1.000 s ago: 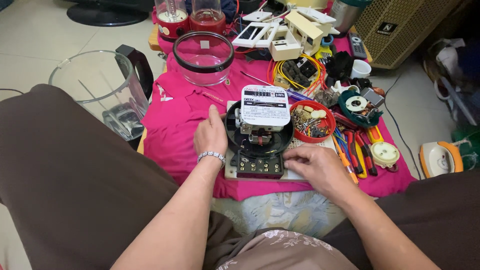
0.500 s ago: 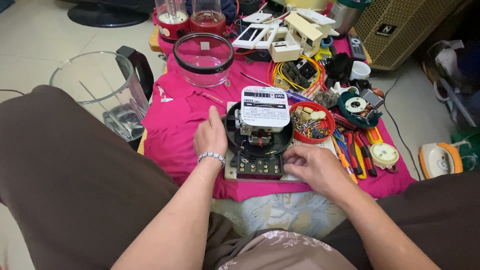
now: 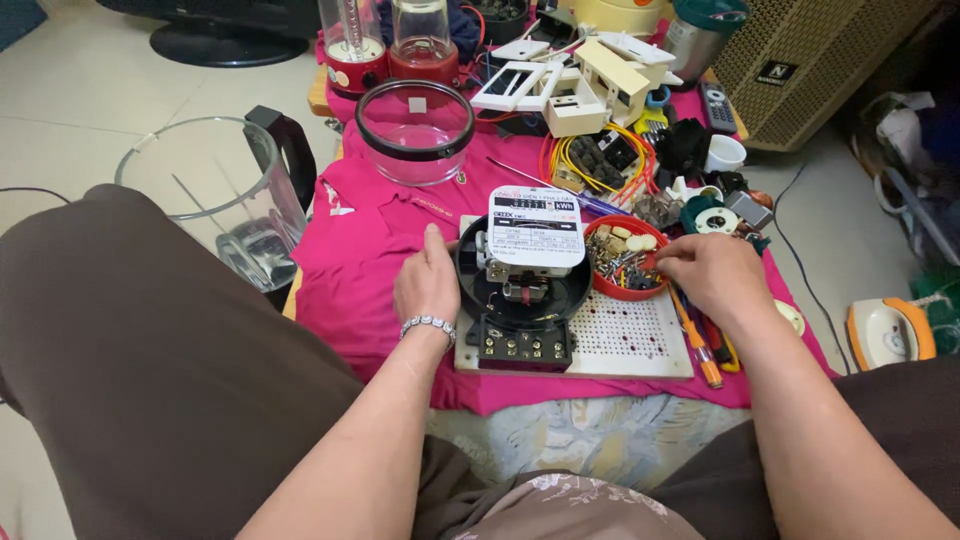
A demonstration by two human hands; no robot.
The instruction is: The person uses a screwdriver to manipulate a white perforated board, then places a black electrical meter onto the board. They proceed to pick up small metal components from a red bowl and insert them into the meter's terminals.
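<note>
A round black electricity meter (image 3: 525, 290) with a white dial plate and a black terminal block sits on a white perforated board (image 3: 630, 340) over a pink cloth. My left hand (image 3: 427, 283), with a beaded bracelet on the wrist, rests against the meter's left rim and steadies it. My right hand (image 3: 708, 272) reaches into the right edge of a small red bowl (image 3: 625, 262) of screws and small parts, fingers pinched together; I cannot tell whether they hold a piece.
Screwdrivers with orange handles (image 3: 697, 345) lie right of the board. A clear round meter cover (image 3: 415, 130) stands behind. A glass blender jug (image 3: 215, 205) is at left, white plastic parts (image 3: 575, 85) and wires at the back, an iron (image 3: 890, 330) on the floor at right.
My right hand has left the meter's lower right corner and moved up and right to the red bowl. The left hand stays on the meter.
</note>
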